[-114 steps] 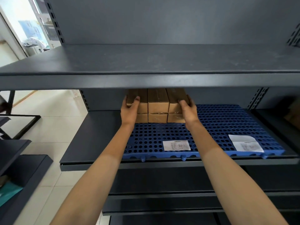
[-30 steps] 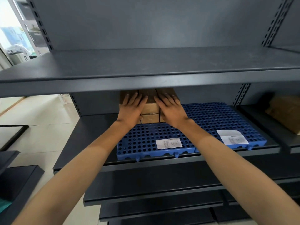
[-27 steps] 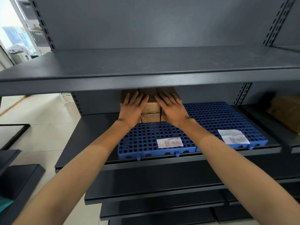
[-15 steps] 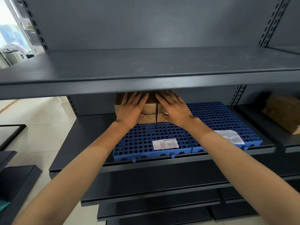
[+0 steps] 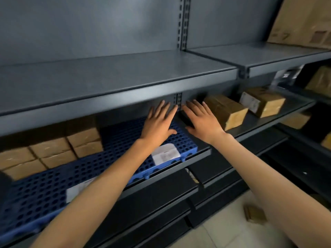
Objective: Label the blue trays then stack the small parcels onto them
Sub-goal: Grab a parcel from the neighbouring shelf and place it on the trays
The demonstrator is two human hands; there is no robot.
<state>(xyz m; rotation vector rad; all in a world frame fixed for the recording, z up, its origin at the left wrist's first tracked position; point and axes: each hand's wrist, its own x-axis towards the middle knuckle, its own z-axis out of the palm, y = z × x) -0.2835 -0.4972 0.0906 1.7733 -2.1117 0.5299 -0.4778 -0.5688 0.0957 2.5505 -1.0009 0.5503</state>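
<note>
Two hands out, nothing carried. Best way on: reach past the blue tray's right end to the nearest loose parcel (image 5: 226, 111) on the neighbouring shelf (image 5: 265, 120), grip its two long sides squarely, lift clear of the shelf lip, then set flush beside the stacked small parcels (image 5: 52, 149) at the left of the blue trays (image 5: 123, 140). Worth keeping the white labels (image 5: 165, 154) at the front edge uncovered. Left hand (image 5: 158, 122) spread flat, fingers splayed, hovering over the tray's right end, empty; contact with the tray hard to judge. Right hand (image 5: 201, 122) likewise spread wide and empty, just left of that parcel, not yet touching it.
</note>
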